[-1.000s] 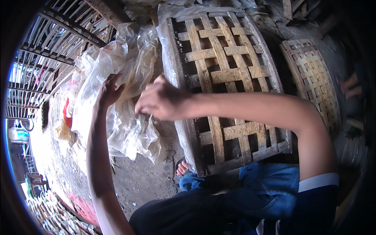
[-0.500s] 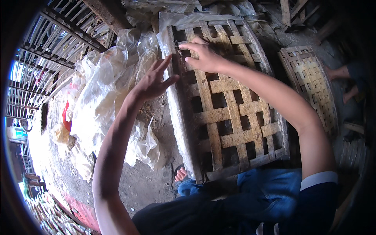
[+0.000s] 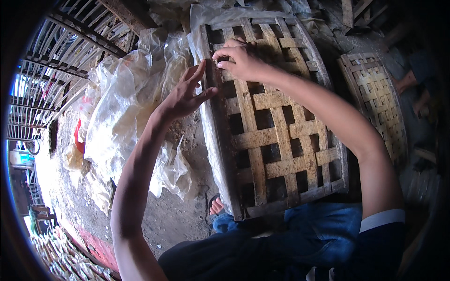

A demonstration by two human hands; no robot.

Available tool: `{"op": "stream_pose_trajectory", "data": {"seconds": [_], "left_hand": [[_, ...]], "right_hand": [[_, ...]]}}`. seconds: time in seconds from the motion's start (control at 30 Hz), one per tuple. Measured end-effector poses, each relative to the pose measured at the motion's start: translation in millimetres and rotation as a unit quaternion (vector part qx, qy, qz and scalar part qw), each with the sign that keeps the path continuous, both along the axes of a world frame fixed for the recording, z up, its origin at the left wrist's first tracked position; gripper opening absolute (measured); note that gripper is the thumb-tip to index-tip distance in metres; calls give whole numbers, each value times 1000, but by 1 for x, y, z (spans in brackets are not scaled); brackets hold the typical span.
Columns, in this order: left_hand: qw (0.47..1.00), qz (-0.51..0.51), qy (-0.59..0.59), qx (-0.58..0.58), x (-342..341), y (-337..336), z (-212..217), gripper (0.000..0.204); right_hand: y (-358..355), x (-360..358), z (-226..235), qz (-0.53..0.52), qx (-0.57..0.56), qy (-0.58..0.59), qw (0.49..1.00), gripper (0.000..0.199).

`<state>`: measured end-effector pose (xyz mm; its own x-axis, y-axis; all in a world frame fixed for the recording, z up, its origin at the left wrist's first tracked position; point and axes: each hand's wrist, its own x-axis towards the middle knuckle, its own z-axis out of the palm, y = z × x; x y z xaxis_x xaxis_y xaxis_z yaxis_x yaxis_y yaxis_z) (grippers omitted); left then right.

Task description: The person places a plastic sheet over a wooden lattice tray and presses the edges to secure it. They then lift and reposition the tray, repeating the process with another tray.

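Observation:
A wooden frame (image 3: 225,154) with a woven lattice of flat bamboo strips (image 3: 262,140) lies before me, above my jeans. Crumbly residue coats many strips, and clear plastic sheet (image 3: 216,159) runs along the frame's left side. Over that side's upper part my left hand (image 3: 185,96) is held with fingers apart, fingertips at the rail and nothing visible in it. My right hand (image 3: 241,61) rests at the upper left of the lattice, fingers curled together close to the rail. Whatever its fingertips hold, if anything, is hidden.
Crumpled clear plastic sheets (image 3: 124,107) lie on the concrete floor (image 3: 154,215) to the left. A slatted rack (image 3: 61,65) stands at the upper left. Another woven panel (image 3: 375,98) is on the right, with another person's foot (image 3: 405,82) beside it.
The fingers of my right hand have curled in, and the hand has shifted slightly toward me along the rail. My left hand stays almost in place.

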<state>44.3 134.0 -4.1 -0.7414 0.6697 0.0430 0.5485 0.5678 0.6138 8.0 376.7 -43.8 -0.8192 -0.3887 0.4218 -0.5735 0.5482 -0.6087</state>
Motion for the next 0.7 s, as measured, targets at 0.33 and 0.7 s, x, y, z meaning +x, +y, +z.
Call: {"op": "stream_pose_trajectory", "data": {"seconds": [0.33,0.7], "left_hand": [[999,9,17,-36,1,-4,-2,98],[998,25,-40,-34,2,-2,-1,97]], "right_hand": [[2,4,14,21,46,-46,998,22],[1,21,32,28,134,-82,987,23]]}}
